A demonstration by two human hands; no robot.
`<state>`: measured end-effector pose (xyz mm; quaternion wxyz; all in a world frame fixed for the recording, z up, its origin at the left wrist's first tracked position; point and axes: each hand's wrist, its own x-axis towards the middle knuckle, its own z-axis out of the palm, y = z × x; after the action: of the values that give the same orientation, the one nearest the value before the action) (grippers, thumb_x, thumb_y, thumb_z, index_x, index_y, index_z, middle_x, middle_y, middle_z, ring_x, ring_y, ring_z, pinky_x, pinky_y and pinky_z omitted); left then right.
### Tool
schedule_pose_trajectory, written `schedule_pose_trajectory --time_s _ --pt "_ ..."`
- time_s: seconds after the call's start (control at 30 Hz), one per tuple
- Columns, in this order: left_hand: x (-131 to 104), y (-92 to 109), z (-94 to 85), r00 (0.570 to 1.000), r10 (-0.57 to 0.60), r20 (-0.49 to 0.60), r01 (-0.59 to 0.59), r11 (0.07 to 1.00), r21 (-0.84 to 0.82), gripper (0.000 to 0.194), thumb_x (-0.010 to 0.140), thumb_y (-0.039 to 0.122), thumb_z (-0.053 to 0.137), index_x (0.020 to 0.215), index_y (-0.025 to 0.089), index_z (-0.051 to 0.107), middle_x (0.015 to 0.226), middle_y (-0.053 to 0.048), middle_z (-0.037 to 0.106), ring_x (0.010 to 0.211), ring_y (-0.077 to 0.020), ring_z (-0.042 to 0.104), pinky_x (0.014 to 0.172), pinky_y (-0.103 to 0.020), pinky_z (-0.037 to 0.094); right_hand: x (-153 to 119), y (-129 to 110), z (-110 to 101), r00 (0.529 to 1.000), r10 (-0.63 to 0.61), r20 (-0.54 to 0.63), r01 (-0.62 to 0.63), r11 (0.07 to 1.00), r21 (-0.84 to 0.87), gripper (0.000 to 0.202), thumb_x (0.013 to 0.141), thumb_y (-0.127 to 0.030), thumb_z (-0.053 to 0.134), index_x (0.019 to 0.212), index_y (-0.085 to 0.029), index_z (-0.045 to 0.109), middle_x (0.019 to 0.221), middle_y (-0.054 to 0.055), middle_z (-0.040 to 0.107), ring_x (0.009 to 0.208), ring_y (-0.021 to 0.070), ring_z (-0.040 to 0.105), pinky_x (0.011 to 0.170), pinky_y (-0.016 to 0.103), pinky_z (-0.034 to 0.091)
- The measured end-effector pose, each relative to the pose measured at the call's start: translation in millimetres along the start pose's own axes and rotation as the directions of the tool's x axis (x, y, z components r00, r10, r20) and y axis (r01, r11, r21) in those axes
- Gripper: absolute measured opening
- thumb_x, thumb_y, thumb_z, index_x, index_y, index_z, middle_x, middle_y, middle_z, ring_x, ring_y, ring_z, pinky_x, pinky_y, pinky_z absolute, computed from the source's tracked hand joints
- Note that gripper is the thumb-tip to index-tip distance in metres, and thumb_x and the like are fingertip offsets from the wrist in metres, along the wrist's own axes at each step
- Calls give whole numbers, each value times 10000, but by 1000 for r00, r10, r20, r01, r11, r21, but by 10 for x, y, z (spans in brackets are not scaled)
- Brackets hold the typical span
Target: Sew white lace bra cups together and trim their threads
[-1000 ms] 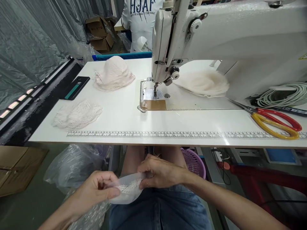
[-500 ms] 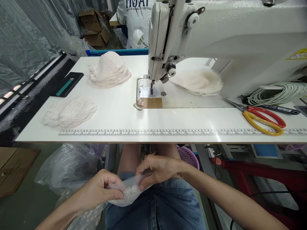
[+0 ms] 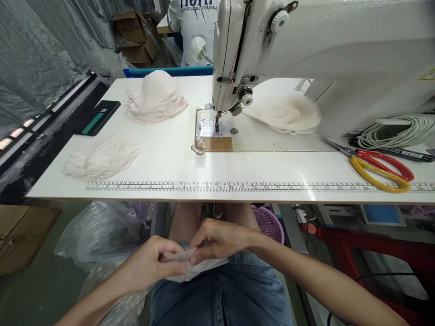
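Note:
Over my lap, my left hand (image 3: 163, 262) pinches one end of a thin white piece of fabric (image 3: 199, 270) between thumb and fingers. My right hand (image 3: 214, 242) grips the same fabric close by, its thumb and fingertips pressed on the upper edge. Part of the cloth is hidden behind my fingers. On the table above stands a white sewing machine (image 3: 231, 59), its presser foot (image 3: 217, 122) over the metal plate with no cloth beneath it. A lacy white fabric piece (image 3: 102, 158) lies flat at the left, and a domed pale pink fabric stack (image 3: 158, 97) sits behind it.
Cream fabric pieces (image 3: 288, 115) lie under the machine arm. Red and yellow scissors (image 3: 380, 172) and a coil of pale cord (image 3: 387, 131) rest at the right. A phone (image 3: 101, 117) lies at the left edge. Below are a purple basket (image 3: 270, 225) and plastic bags (image 3: 102, 235).
My hands have drawn closer together on the white fabric, the left moving right and slightly up. More cloth now sticks out right of my right hand. The view has shifted slightly.

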<state>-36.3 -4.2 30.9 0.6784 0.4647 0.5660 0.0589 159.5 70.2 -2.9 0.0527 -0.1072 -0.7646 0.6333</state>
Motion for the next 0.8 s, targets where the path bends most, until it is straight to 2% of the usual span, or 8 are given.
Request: schedule_pose_trajectory --time_s 0.13,0.23,0.33,0.43,0.53,0.67,0.73,0.8 --pt "6 -9 11 999 -36 1 36 999 8 218 699 343 667 622 143 710 472 63 342 485 -85 237 474 -216 183 -115 -16 -47 997 82 -2 -82 997 12 210 829 -298 617 796 -105 693 583 -36 553 537 61 489 488 151 333" --pt "-40 -57 -33 998 -56 8 56 998 6 212 694 349 675 672 147 735 487 47 411 493 -89 276 477 -208 209 -254 3 -57 990 139 18 -140 972 186 232 742 -327 706 840 -120 666 707 -14 625 638 89 562 561 155 408" --pt "-67 -113 -79 998 -59 1 59 998 25 243 699 377 675 684 143 739 509 36 437 510 -93 302 488 -204 222 -347 58 -5 985 170 -11 -158 936 316 336 644 -353 777 843 -131 621 730 -21 616 660 102 570 586 174 433" --pt "-73 -151 -97 999 -47 12 47 997 54 248 712 378 667 662 142 724 520 41 420 516 -90 287 495 -200 227 -374 118 84 983 170 -71 -136 929 344 326 641 -349 779 812 -139 598 743 -27 593 679 101 554 611 187 428" --pt "-93 -166 -98 999 -17 38 15 998 68 254 739 371 647 635 141 679 553 39 428 541 -96 315 515 -198 248 -398 147 171 968 192 -163 -145 953 265 382 635 -347 785 908 -165 588 780 -31 570 696 99 520 614 191 410" --pt "-143 -180 -108 993 39 113 -46 997 62 268 793 373 616 641 153 595 688 15 505 655 -130 431 595 -204 322 -483 154 282 891 222 -397 -154 968 197 591 606 -348 806 1099 -210 509 961 9 543 830 130 494 701 226 422" --pt "-157 -201 -127 981 76 178 -88 995 56 249 815 374 600 689 159 586 748 4 533 707 -146 474 637 -214 353 -508 167 337 855 256 -452 -167 959 228 558 637 -337 789 1097 -213 500 1013 27 522 843 133 477 711 236 421" --pt "-160 -236 -159 968 109 224 -128 989 70 245 825 383 589 717 164 570 755 4 529 704 -146 482 635 -217 363 -488 191 386 850 257 -459 -154 956 250 490 658 -316 777 1061 -210 520 1001 23 517 817 126 466 693 230 410"
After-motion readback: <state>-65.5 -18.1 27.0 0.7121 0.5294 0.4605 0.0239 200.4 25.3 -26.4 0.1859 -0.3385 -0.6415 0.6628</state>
